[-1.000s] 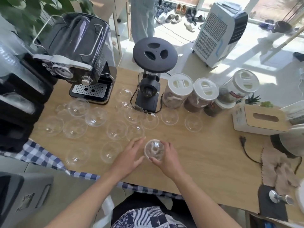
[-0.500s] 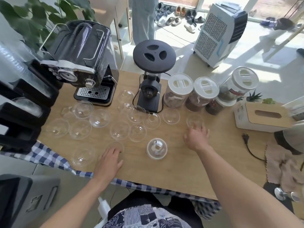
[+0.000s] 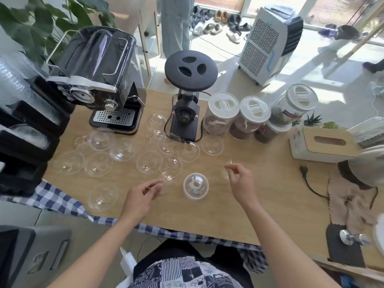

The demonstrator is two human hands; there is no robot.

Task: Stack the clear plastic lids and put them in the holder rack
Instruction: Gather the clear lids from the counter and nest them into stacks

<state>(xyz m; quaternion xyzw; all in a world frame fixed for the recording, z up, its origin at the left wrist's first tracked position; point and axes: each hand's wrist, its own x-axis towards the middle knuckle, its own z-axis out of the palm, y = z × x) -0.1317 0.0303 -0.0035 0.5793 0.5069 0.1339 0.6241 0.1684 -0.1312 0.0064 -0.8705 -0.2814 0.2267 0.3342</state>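
Note:
A small stack of clear dome lids point(image 3: 195, 186) stands on the wooden table point(image 3: 270, 204) between my hands. My left hand point(image 3: 141, 196) pinches one clear lid point(image 3: 166, 177) by its rim, just left of the stack. My right hand point(image 3: 240, 181) pinches another faint clear lid point(image 3: 226, 173), just right of the stack. Several more loose lids point(image 3: 122, 149) lie scattered across the table's left half. The black holder rack point(image 3: 22, 146) stands at the far left edge, with clear cups stacked in it.
Along the back stand an espresso machine point(image 3: 97, 80), a black grinder point(image 3: 187, 113) and three white-lidded jars point(image 3: 222, 113). A tissue box point(image 3: 324, 144), a plug and cord point(image 3: 305, 175) and a beige cloth point(image 3: 349, 202) lie to the right. Checked fabric point(image 3: 58, 198) hangs over the near edge.
Both hands let go of the stack and reached outward, left hand to a near lid, right hand to a lid by the jars. Each now holds a lid, drawn back toward the stack.

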